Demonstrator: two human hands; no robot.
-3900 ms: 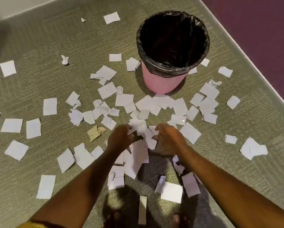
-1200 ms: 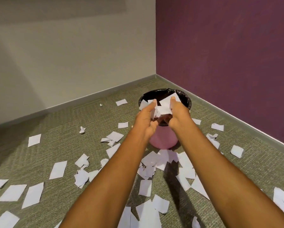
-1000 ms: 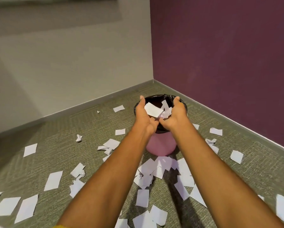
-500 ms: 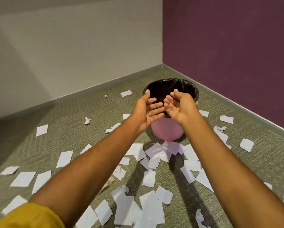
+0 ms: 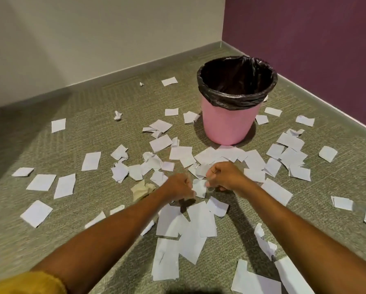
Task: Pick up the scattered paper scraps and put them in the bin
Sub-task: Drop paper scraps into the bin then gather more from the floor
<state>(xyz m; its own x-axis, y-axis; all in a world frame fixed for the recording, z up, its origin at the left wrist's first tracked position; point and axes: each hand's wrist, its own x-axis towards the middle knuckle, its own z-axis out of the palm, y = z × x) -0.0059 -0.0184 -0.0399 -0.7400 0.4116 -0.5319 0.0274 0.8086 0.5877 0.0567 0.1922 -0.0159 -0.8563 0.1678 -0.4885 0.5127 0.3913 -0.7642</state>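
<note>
A pink bin (image 5: 228, 122) with a black liner stands on the carpet near the corner. Its inside looks dark and I see no scraps in it. White paper scraps (image 5: 182, 152) lie scattered all around it, with a thick patch in front of the bin. My left hand (image 5: 178, 187) and my right hand (image 5: 225, 176) are down at the carpet in that patch, both curled. A white scrap (image 5: 199, 187) sits pinched between their fingertips. A crumpled tan scrap (image 5: 142, 189) lies just left of my left hand.
A grey-white wall (image 5: 92, 39) runs along the back and a purple wall (image 5: 305, 39) along the right, meeting behind the bin. Larger white scraps (image 5: 188, 234) lie close under my forearms. A small crumpled ball (image 5: 118, 115) lies at the mid left.
My hands held a bundle of scraps over the bin, opened and let it drop in. Both have since come down to the carpet and closed on a new scrap.
</note>
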